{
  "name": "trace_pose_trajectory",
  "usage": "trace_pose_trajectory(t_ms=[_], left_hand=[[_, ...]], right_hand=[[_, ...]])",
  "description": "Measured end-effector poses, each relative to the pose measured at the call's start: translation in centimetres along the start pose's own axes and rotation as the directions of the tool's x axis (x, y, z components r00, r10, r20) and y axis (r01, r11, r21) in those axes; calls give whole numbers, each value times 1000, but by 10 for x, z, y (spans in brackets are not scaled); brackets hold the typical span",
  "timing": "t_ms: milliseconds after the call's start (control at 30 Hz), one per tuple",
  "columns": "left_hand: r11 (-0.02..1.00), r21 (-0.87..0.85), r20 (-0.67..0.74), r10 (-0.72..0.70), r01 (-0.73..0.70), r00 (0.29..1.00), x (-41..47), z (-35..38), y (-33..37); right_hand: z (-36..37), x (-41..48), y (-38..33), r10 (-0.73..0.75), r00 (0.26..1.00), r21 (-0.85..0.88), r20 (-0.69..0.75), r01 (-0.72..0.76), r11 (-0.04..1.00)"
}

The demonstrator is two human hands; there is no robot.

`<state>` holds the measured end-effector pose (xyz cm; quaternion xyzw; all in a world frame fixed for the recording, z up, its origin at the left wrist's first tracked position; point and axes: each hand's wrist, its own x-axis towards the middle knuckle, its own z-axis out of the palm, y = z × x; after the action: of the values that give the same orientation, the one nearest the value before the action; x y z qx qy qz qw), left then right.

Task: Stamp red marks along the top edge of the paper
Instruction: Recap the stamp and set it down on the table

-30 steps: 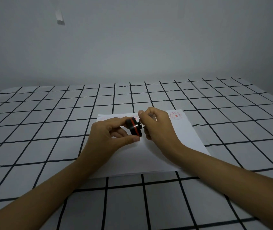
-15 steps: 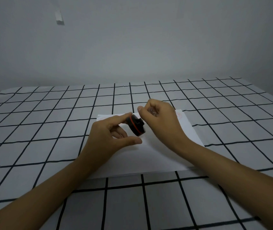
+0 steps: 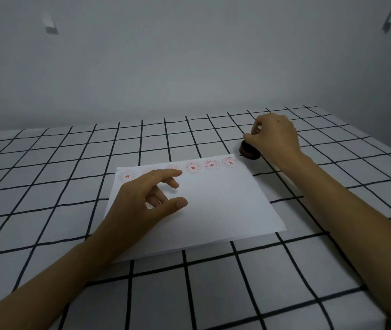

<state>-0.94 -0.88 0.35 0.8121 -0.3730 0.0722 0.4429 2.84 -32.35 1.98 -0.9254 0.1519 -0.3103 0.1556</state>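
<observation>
Row of red marks (image 3: 192,167) already fills paper (image 3: 213,206) top edge, looks basically done. Your right hand (image 3: 276,136) grips stamp (image 3: 249,150) upper right; left hand (image 3: 142,206) loosely spread, empty.

The right hand (image 3: 274,136) hides most of the dark stamp (image 3: 249,151); faint red marks (image 3: 173,168) seem partly covered by left fingers (image 3: 166,173).
</observation>
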Motion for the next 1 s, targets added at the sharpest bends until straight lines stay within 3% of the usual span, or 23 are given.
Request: trace_pose_trajectory(t_ms=[200, 633, 833, 1000], left_hand=[[999, 38, 40, 23, -24, 999, 0, 9, 3], [993, 119, 194, -21, -2, 981, -5, 12, -3], [992, 120, 197, -57, 34, 979, -4, 9, -3], [992, 116, 177, -65, 44, 982, -5, 6, -6]], right_hand=[[3, 5, 12, 118, 992, -136, 43, -111, 984], [7, -1, 9, 161, 981, -220, 112, -134, 966], [-2, -4, -7, 19, 991, -275, 133, 19, 961], [-8, -25, -49, -211, 971, -3, 116, 213, 977]])
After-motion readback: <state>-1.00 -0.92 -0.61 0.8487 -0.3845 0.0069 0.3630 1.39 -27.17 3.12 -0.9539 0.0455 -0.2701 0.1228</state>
